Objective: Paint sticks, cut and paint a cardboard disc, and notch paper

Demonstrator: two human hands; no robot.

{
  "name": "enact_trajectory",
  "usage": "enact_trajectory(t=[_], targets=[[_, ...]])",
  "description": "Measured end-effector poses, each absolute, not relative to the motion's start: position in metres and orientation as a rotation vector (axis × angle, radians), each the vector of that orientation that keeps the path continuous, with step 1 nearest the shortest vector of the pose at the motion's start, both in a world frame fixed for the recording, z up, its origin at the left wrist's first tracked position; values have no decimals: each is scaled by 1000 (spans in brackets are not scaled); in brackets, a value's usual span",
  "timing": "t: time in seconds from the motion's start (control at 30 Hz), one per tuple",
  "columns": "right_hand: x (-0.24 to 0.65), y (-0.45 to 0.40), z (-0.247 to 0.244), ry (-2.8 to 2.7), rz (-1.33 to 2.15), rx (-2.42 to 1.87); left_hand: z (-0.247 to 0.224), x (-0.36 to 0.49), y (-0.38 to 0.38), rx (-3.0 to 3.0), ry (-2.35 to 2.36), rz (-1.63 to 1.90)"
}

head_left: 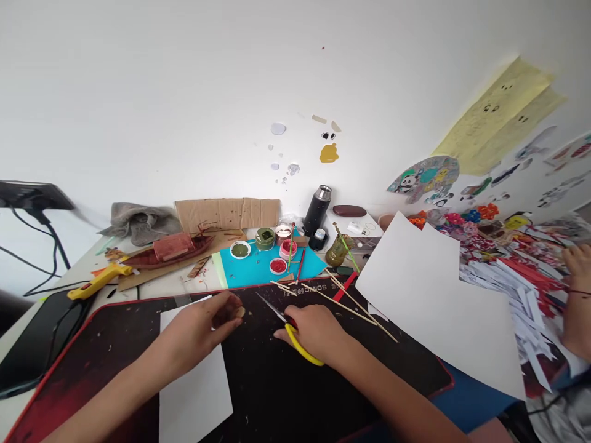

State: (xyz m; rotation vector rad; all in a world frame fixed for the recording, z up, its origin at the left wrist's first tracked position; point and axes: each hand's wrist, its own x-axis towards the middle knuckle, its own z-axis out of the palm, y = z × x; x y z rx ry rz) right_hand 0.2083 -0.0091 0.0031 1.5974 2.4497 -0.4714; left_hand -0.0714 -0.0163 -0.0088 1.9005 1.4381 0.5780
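Note:
My right hand (318,332) grips a pair of scissors (305,349) with yellow-rimmed handles. The slim metal blades point up and left, toward my other hand. Over a white sheet of paper (196,394), my left hand (207,323) is curled with thumb and fingertips close together. A tiny pale bit shows at those fingertips, too small to name. A gap of dark mat (277,394) separates the blade tip from my left fingers. Thin wooden sticks (344,304) lie on the mat just beyond my right hand.
Open paint pots (240,249) stand on blue paper (258,274) beyond the mat. At left are a model boat (173,249) and a yellow glue gun (99,281). A black flask (317,212) stands behind. White sheets (434,307) and another person's hand (577,267) are at right.

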Motion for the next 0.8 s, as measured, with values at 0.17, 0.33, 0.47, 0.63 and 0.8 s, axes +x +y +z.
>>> enact_trajectory(t=[0.17,0.33,0.47,0.63,0.8], targets=[[242,-18,5,2346,-424,1634,-24,-50,-9,1998,1393,429],[258,-18,11,2262,-417,1635,-36,-39,2,2245,1331,385],[266,-18,13,2254,-394,1600,-44,-37,9,2371,1330,329],[270,-20,14,2244,-345,1567,-49,-40,13,2332,1363,313],[272,-24,22,2234,-345,1561,-51,-46,12,2296,1374,302]])
